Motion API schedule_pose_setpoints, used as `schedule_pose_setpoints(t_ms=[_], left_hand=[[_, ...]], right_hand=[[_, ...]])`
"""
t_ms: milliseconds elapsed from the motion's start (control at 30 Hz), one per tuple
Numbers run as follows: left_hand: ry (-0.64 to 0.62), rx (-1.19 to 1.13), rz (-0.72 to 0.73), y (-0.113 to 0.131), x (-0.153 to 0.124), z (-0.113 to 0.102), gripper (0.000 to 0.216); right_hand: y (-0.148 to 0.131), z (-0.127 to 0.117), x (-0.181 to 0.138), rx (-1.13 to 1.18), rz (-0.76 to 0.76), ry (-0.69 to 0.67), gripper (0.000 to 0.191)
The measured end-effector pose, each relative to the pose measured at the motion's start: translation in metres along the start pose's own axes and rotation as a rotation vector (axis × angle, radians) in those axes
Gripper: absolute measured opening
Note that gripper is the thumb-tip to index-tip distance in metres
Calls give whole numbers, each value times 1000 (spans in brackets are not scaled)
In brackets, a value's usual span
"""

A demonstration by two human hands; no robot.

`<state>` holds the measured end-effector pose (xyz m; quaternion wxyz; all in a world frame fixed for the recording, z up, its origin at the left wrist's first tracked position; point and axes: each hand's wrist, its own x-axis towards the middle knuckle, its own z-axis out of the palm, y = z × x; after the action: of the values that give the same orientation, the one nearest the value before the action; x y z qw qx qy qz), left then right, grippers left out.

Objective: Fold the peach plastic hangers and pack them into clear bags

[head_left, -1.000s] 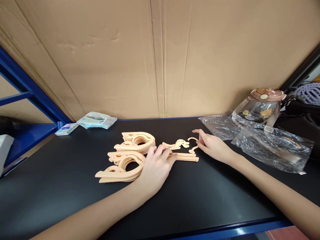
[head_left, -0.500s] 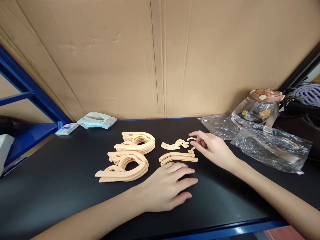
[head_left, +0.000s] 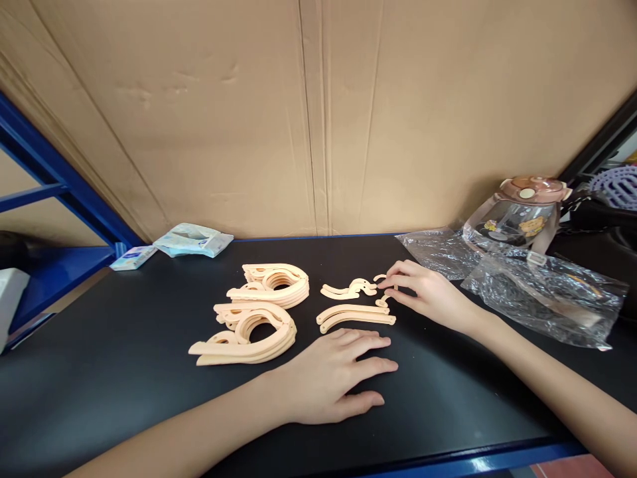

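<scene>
My left hand lies palm down on the black table, fingers spread and holding nothing. Just beyond its fingers rest two long curved beige hanger arms, side by side. Over the small parts, my right hand has thumb and forefinger a little apart. Its forefinger tip is at the end of a wavy beige hanger piece. Small curved pieces lie under and beside these fingers, partly hidden. Left of the parts are two stacks of folded beige hangers, a near stack and a far stack.
Crumpled clear plastic bags lie at the right, with a transparent brown-lidded bottle behind them. Tissue packs sit at the back left. Cardboard walls the back, and a blue metal frame stands left.
My right hand has shifted slightly, its forefinger coming down to the wavy piece's end and nearer the thumb. My left hand stays flat in nearly the same place.
</scene>
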<state>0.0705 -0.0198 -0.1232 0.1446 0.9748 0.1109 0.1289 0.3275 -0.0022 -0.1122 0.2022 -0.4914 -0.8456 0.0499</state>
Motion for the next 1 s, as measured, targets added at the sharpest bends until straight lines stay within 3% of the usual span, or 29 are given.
schedule_pose_setpoints(t_ms=[500,667,1000], left_hand=[[-81,-42,-23,0,0,-1,42],[-78,-43,-27,-1,0,-1,42],[-59,-21,-16,-1,0,-1,41]], right_hand=[[10,-2,-2,-82,-69,-32,24],[12,2,0,-51,-75,-79,24],[12,3,0,-20,-107,-38,24]])
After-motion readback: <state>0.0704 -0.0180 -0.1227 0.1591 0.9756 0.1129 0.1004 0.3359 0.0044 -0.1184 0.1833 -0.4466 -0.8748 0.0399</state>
